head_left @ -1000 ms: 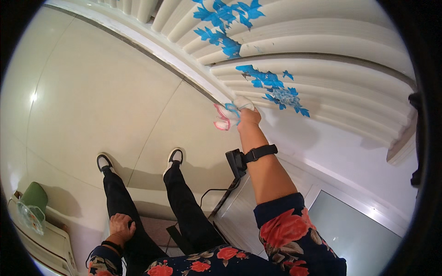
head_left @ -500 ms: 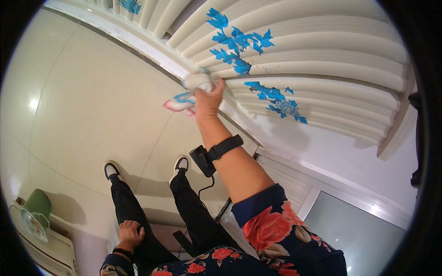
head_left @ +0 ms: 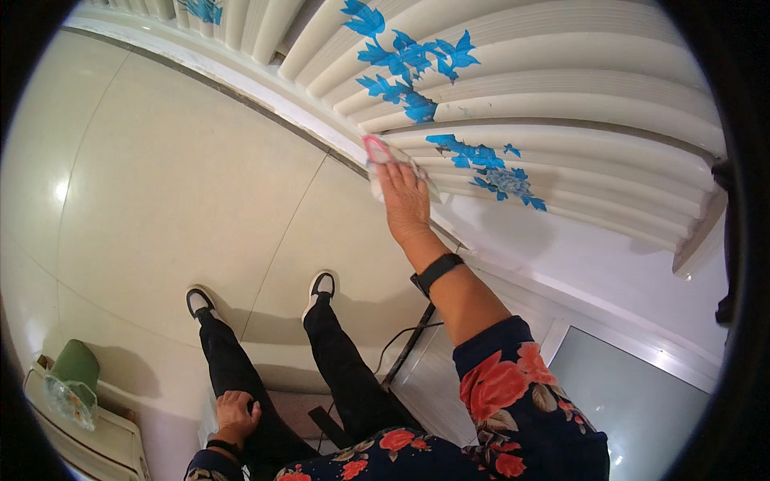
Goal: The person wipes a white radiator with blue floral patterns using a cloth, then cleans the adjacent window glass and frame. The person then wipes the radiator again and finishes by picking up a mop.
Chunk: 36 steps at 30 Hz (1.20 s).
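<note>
Pale, glossy tiles [head_left: 200, 168] fill the left half of the frame, and a cream fluted panel [head_left: 577, 80] with blue leaf-and-flower decoration [head_left: 413, 56] spreads across the upper right. Between them a narrow white ledge [head_left: 261, 92] runs diagonally from the upper left toward the centre. At lower right sits a frosted glass pane [head_left: 634, 393] in a pale frame; at lower left, a green cylindrical object [head_left: 76, 362], partly wrapped in clear plastic, rests on an off-white piece of furniture [head_left: 100, 449].

Near the centre, a soft white cloth with a pink edge [head_left: 374, 151] lies against the lower left end of the fluted panel, by the ledge. The right hand [head_left: 407, 199] covers most of it, fingers fairly straight and close together; the thumb is hidden, so I cannot tell whether it grips or only presses. The left hand [head_left: 237, 413] rests on the dark trouser leg [head_left: 228, 353], lower left of centre, fingers bent, palm out of sight.

Judging by the cloth's contact with the panel, the work looks under way, not finished. Which flutes it has covered, and how many remain, cannot be told.
</note>
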Available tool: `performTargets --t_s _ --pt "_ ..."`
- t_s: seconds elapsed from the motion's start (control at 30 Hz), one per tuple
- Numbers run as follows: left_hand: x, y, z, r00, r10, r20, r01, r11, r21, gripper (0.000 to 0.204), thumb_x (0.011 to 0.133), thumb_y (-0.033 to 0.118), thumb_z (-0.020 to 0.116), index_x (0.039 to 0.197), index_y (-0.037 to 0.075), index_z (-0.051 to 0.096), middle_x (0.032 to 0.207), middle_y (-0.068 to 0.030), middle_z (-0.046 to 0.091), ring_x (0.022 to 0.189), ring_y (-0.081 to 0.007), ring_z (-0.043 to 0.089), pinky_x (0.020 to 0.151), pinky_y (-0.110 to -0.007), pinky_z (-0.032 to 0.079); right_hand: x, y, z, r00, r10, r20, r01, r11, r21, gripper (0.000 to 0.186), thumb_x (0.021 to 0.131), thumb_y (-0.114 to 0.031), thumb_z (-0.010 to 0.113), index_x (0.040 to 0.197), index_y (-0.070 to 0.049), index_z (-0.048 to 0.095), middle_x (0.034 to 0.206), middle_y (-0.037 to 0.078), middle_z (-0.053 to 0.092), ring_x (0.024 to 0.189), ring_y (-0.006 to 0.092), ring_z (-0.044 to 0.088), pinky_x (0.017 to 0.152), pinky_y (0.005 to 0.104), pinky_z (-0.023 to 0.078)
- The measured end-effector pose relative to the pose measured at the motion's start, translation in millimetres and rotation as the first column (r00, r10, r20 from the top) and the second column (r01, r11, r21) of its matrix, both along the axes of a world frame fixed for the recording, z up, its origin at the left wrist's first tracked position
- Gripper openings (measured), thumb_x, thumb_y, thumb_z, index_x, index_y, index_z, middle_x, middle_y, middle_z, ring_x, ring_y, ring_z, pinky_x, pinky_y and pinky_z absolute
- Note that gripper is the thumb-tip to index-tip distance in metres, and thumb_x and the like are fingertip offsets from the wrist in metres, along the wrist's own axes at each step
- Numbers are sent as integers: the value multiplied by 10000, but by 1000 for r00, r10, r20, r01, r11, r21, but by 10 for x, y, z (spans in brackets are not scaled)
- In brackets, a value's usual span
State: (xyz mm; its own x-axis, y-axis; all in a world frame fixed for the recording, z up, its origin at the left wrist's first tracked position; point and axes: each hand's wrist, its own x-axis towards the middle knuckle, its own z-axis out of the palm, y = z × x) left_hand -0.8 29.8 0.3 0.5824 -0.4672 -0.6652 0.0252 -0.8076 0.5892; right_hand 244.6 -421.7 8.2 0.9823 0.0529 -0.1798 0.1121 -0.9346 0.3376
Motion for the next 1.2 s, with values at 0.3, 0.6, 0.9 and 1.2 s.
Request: performTargets --t_s 0.3,0.6,0.9,1.2 --pt "-26 -53 -1 1000 1 13 -1 1000 -20 159 681 245 593 721 92 580 783 -96 571 822 -288 512 736 -402 375 -7 -44 163 999 -34 17 32 994 108 477 759 -65 490 1228 -102 416 1212 52 453 1088 244 408 883 411 332" --pt "-67 -119 -27 1000 -11 2 11 1000 14 166 677 261 602 714 101 582 779 -91 575 825 -280 517 734 -399 380 86 -23 32 994 45 103 -55 994 97 410 741 -36 478 1149 -80 480 1152 48 484 1017 251 438 880 407 354" --pt "17 -18 13 997 71 31 -71 997 -5 169 677 252 594 718 88 585 780 -94 579 829 -289 524 736 -407 386 55 13 1149 993 -99 -68 115 949 294 411 648 -21 571 1052 -93 558 1104 52 543 1039 264 463 864 392 366" --pt "200 11 -39 999 17 31 -19 996 89 202 706 286 573 701 84 592 774 -94 591 828 -281 541 730 -411 409 581 544 3808 637 605 478 -567 788 -240 309 679 -161 561 980 -118 619 1058 92 572 915 244 537 768 372 389"
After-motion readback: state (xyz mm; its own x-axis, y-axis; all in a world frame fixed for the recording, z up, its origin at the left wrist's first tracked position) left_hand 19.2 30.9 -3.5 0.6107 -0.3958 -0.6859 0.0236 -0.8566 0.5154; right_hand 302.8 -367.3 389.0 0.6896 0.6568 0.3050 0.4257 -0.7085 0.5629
